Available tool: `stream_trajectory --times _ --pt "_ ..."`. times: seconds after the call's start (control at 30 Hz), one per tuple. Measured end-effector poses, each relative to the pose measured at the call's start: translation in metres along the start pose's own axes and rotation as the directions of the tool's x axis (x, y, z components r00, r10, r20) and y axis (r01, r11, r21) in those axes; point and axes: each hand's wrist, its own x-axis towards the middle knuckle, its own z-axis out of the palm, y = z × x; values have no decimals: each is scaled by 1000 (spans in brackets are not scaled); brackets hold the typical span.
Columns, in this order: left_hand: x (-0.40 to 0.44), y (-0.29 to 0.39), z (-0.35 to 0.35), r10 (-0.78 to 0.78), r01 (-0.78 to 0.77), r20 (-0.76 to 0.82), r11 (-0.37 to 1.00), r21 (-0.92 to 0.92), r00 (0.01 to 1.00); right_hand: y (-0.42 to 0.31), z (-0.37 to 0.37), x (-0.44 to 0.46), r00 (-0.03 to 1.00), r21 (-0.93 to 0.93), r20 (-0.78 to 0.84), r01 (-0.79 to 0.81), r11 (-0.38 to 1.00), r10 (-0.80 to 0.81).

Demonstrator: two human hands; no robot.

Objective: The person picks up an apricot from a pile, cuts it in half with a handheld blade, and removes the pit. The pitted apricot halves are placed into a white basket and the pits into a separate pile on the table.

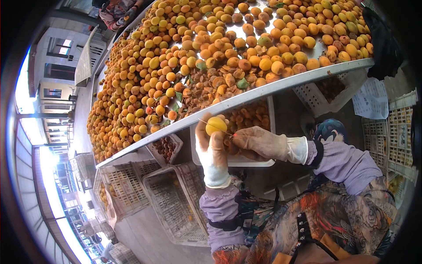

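My left hand (212, 152), in a white glove with fingertips showing, is closed on a yellow apricot (216, 126). My right hand (259, 143), in a pale, stained glove, pinches one end of a thin wire (203, 120). The wire runs across to the apricot and sticks out on its far side; whether it passes through or behind the fruit I cannot tell. Both hands are just off the near edge of a metal-rimmed table (263, 90), above a white crate (271, 119) of split apricots.
Whole apricots (149, 88) heap the table, with leaves and a pile of brownish scraps (206, 90) near its edge. Plastic crates (176, 202) stand on the floor at left, and a stack of crates (398, 141) at right. Another person (118, 15) is at the table's far end.
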Motion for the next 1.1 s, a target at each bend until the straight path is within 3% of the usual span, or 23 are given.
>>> stream_trajectory --times 0.07,0.1,0.17,0.23,0.3,0.37,0.4,0.47,0.57,0.6,0.67,0.7,0.73,0.77,0.8,0.83,0.9,1.0,1.1 --pt "-1 -1 2 -25 27 19 991 -132 1000 11 -1 5 984 -10 32 178 984 -178" --pt "-2 -3 0 -23 26 22 991 -132 999 18 -1 8 983 -11 31 182 983 -181" --pt "-4 -8 -4 -239 232 23 907 -353 971 33 1 15 968 59 -36 252 966 -250" --pt "-2 -8 -2 -240 229 14 907 -353 971 37 3 17 967 81 -72 251 965 -246" --pt "-2 -6 -2 -216 207 -12 952 -225 976 30 5 14 965 106 -105 250 963 -239" --pt "-2 0 7 -131 126 -19 977 -173 991 0 5 -1 997 11 -46 70 998 -69" --pt "-2 0 11 -51 49 -18 992 -120 999 -4 4 -2 997 12 -48 69 998 -68" --pt "0 -5 3 -39 38 -17 997 -72 999 -7 3 -3 1000 37 -8 -27 999 28" --pt "-3 -1 0 -61 61 -24 998 -7 998 -10 3 -4 996 99 84 20 995 -29" --pt "-4 -4 -1 -80 80 -2 994 -70 997 -6 3 -3 996 103 83 18 995 -26" --pt "-4 -9 -2 -98 101 30 985 -138 995 10 2 2 992 76 7 125 989 -126" --pt "-4 -12 -2 -212 206 13 931 -302 977 21 1 7 992 73 -1 127 989 -127" --pt "-4 -14 -2 -325 295 13 839 -458 946 35 0 15 967 13 -25 253 967 -253" --pt "-4 -11 0 -325 296 16 838 -459 946 47 1 21 926 -47 -40 374 926 -376" --pt "-4 -6 2 -355 322 25 814 -483 935 48 8 23 901 24 -89 428 903 -425" --pt "-4 -3 3 -384 345 31 789 -509 923 46 5 22 902 22 -89 426 905 -422" --pt "-1 -6 2 -338 302 -3 846 -438 941 36 -2 14 983 74 -70 175 982 -170" --pt "0 -12 -7 -378 309 -34 803 -509 925 19 4 4 995 29 -46 94 995 -93" --pt "1 -14 -12 -267 192 -110 874 -447 957 1 9 0 999 -18 -34 -8 1000 7"
